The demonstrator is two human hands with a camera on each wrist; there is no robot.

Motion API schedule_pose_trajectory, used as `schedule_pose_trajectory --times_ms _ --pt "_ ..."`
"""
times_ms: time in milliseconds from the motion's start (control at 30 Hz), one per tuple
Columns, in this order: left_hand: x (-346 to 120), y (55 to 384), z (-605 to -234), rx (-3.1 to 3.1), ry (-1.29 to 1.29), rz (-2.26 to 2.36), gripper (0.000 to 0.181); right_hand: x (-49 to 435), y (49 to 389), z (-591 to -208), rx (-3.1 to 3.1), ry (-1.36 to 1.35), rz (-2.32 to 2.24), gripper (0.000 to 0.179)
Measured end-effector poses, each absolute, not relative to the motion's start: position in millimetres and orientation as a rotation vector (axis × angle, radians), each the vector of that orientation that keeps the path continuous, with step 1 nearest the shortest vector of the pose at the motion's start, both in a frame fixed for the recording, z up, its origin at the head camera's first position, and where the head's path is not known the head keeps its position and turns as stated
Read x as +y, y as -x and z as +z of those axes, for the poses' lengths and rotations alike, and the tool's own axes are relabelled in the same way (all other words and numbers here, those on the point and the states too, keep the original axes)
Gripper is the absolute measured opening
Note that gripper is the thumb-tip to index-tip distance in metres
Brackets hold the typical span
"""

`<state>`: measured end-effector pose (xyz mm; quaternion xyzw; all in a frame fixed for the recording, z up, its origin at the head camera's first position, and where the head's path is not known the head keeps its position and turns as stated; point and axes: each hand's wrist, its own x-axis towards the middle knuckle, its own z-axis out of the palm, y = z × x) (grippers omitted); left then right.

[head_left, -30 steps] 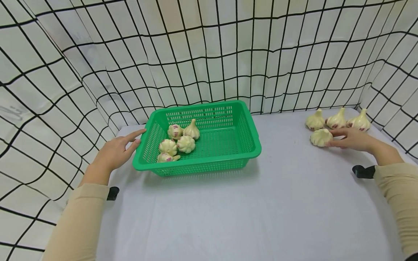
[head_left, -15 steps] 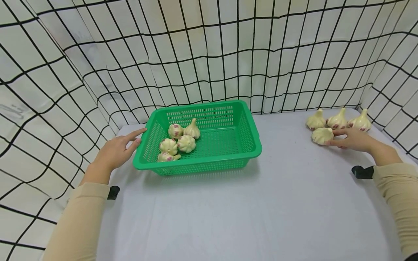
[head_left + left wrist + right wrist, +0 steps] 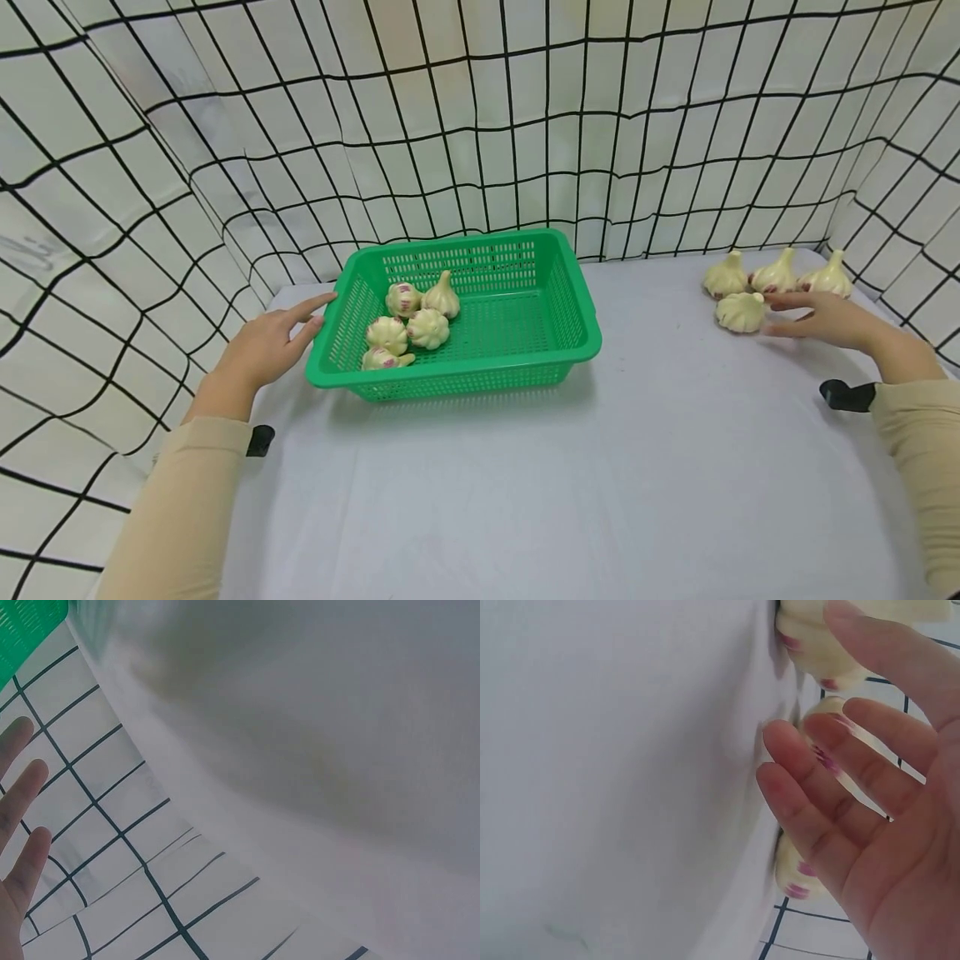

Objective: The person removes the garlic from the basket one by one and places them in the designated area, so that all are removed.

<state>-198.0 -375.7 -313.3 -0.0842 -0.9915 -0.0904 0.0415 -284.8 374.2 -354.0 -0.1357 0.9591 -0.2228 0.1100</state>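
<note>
My left hand (image 3: 262, 346) touches the left rim of a green plastic basket (image 3: 465, 379) with extended fingertips. Inside it, several garlic bulbs lie toward the left, among them one with its stem up (image 3: 441, 297). On the right, my right hand (image 3: 821, 321) is beside a garlic bulb (image 3: 740, 312), its fingers spread and nothing gripped. The right wrist view shows the open palm (image 3: 900, 877) facing the camera, with garlic (image 3: 821, 645) beyond the fingers. Three more bulbs stand in a row behind, the rightmost garlic bulb (image 3: 827, 277) partly covered by the hand.
A white cloth (image 3: 525, 492) covers the table. White walls with a black grid net (image 3: 525, 125) enclose the back and both sides. The basket stands close to the back wall, left of centre, well apart from the garlic on the right.
The front right garlic bulb has rolled from its side to a more upright pose, and my right hand has let go and drawn slightly right. The left hand stays at the basket rim.
</note>
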Motion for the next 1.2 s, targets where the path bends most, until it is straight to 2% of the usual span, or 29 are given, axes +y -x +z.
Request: schedule_pose_trajectory --times_ms 533,767,1200 --pt "-375.7 199.0 -313.7 -3.036 0.265 -0.262 0.059 363.0 275.3 -317.7 2.959 0.349 -0.765 0.063" --pt "-374.8 199.1 -314.0 -3.031 0.276 -0.26 0.058 335.9 273.1 -297.2 3.027 0.473 -0.816 0.052" --pt "-374.5 197.9 -313.0 -3.035 0.263 -0.246 0.059 275.2 277.8 -271.5 2.899 0.573 -1.069 0.046"
